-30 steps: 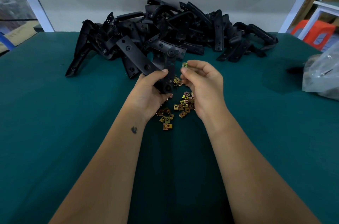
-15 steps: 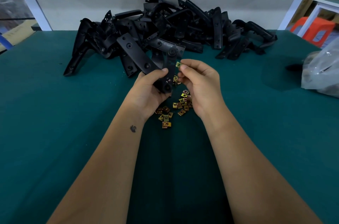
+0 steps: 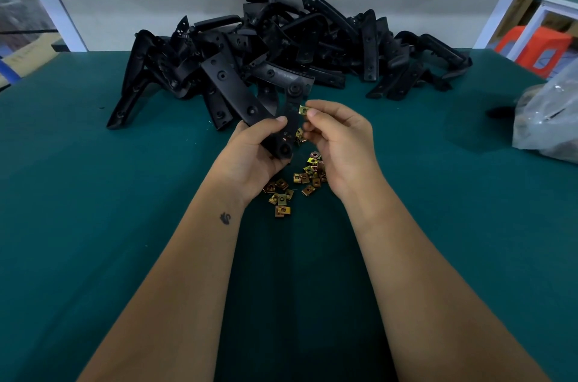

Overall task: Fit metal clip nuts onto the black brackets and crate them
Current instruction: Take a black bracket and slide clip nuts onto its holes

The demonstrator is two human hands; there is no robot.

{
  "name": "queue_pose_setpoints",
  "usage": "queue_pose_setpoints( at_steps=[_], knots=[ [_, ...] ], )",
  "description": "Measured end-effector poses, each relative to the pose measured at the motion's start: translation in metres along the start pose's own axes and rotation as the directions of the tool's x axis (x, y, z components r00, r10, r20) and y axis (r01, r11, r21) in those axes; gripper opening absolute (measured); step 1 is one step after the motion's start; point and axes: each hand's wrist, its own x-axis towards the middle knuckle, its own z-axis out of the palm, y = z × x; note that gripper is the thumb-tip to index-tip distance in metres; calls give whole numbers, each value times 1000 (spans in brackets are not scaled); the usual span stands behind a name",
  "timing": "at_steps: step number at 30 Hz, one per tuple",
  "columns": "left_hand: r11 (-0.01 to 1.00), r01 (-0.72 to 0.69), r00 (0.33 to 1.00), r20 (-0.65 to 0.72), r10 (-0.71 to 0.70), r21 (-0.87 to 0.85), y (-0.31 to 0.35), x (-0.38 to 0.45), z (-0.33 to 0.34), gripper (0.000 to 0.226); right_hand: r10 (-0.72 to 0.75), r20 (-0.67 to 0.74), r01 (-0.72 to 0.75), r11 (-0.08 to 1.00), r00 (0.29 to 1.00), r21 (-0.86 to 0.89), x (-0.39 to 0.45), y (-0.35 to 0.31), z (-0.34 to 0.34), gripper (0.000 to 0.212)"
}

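Gripping bracket [image 3: 289, 118] upright (left hand [image 3: 250, 156]) | right hand [image 3: 341, 143] pinches clip nut [image 3: 302, 110] — touching bracket edge

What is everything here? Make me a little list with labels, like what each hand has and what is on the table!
left hand: grips a black bracket, held upright
right hand: pinches one clip nut at the bracket's edge
loose clip nuts: scattered on the table under the hands
bracket pile: heaped at the far side
table: green cover
plastic bag: at the right edge
crate: not in view
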Motion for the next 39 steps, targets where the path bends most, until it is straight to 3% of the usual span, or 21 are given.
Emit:
queue_pose_setpoints(
  at_steps=[6, 12, 24, 39],
  knots=[
    [999, -2, 1000, -3, 2, 46, 0, 1, 0, 47, 28, 0, -28, 998, 1000, 53, 0, 0, 1, 17],
    [991, -34, 999, 17, 32, 127, 0, -4, 0, 75, 27, -33, -26, 999, 999, 29, -1, 0, 1, 17],
    [970, -36, 999, 47, 26, 238, -2, -2, -2, 55, 2, -33, -4, 998, 999, -63, -4, -1, 3, 18],
    [973, -52, 996, 83, 34, 223, 1, -4, -2, 58, -23, -17, 22, 997, 1000, -79, -5, -4, 0, 21]
  ],
)
